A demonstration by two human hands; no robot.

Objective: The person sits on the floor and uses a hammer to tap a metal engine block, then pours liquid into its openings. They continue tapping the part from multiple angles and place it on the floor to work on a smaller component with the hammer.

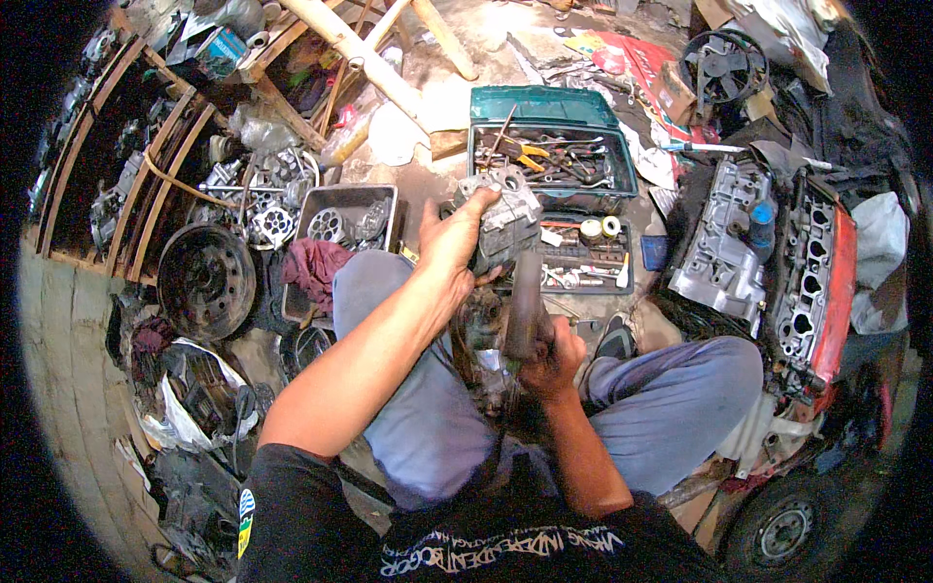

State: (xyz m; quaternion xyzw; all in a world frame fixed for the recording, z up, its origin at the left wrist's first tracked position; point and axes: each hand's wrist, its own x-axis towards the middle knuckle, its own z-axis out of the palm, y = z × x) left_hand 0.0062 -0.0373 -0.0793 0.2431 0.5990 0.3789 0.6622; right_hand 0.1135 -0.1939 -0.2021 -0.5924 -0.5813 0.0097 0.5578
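Note:
My left hand (452,235) is wrapped round a grey cast-metal housing (507,222) with round openings on top, holding it up between my knees. Just below and to the right, my right hand (556,358) is closed on a dark, elongated tool (526,306). Motion smears that tool, so I cannot tell its kind; its upper end is close under the housing. Beneath both hands, between my legs, there is a dark, greasy metal assembly (481,335), partly hidden by the tool and my arms.
Ahead stands an open green toolbox (544,105) full of hand tools, with a tray (634,277) of sockets before it. Left are a grey bin (391,206), a maroon rag (313,274) and a wheel rim (206,282). Engine castings (721,255) and a cylinder head (805,282) lie right.

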